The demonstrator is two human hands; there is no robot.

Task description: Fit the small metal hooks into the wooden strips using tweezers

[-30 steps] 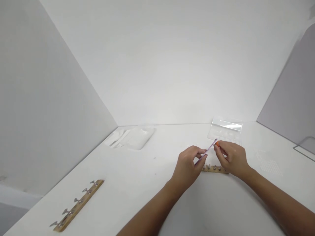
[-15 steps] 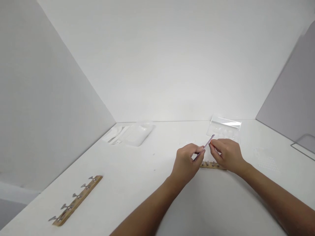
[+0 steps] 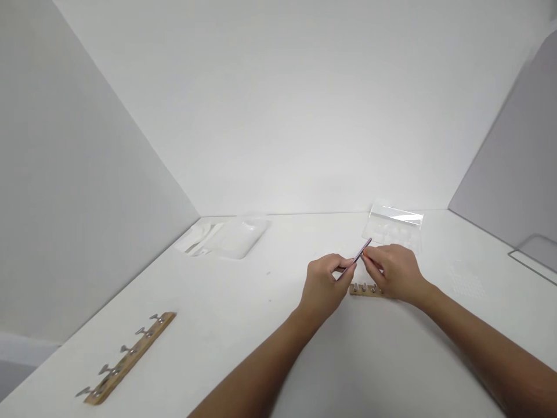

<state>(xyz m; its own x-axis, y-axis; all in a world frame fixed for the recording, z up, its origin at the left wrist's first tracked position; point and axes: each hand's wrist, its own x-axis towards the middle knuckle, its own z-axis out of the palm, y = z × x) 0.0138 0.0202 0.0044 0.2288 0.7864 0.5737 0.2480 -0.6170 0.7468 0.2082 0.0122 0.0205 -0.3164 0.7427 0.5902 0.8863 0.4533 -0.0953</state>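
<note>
My left hand [image 3: 324,285] is closed around the lower end of a thin purple stick-like tool [image 3: 357,256] that slants up to the right. My right hand [image 3: 394,271] is closed in a pinch at the tool's upper end; whatever small thing its fingers hold is hidden. Both hands hover just above a short wooden strip with small metal pegs [image 3: 363,289], which lies on the white table and is partly covered by my right hand.
A second, longer wooden strip with metal hooks [image 3: 126,357] lies near the table's front left edge. A clear plastic bag [image 3: 394,229] sits behind my hands. White plastic packaging [image 3: 228,238] lies at the back left. A dotted clear sheet [image 3: 470,284] rests at right.
The orange tip seen between my right fingers a second ago is no longer visible. Both hands and the tool stay together; the view has shifted slightly.
</note>
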